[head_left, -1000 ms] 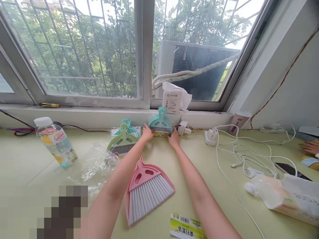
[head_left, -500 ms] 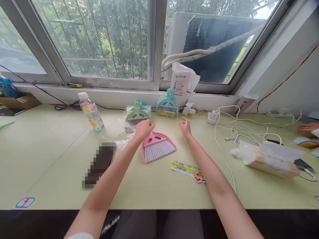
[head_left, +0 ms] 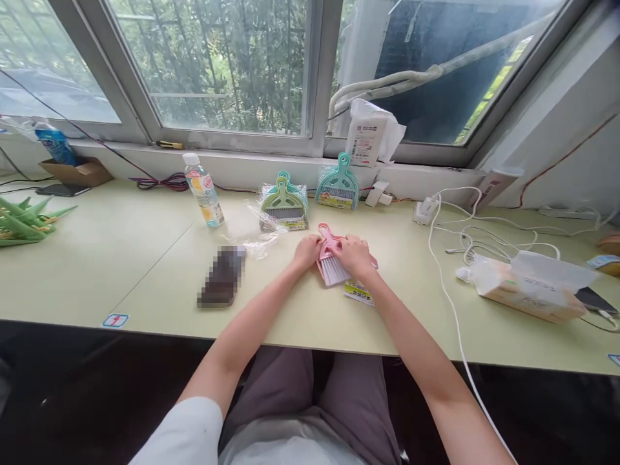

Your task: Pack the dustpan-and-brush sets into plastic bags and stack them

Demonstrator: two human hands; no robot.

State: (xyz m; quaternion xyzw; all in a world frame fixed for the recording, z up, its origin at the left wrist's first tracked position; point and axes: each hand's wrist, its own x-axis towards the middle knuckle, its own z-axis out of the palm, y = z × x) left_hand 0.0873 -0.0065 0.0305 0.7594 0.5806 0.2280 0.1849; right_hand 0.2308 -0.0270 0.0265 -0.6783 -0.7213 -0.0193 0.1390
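A pink hand brush with white bristles lies over a pink dustpan, close in front of me on the table. My left hand is closed at the left edge of the dustpan, near its handle. Over the right side of the brush, my right hand has its fingers curled round the brush body and hides part of both pieces. A yellow-green printed card lies partly under my right wrist. Behind are a green brush-and-dustpan set in clear wrap and a turquoise set.
Left of the hands are crumpled clear plastic, a blurred-out dark phone and a drink bottle. White cables and a tissue pack are on the right. A spiky green plant stands far left.
My right hand has moved from beside the dustpan onto the pink brush. The pink set has turned and shifted, now partly over the card. The view has tilted down and left.
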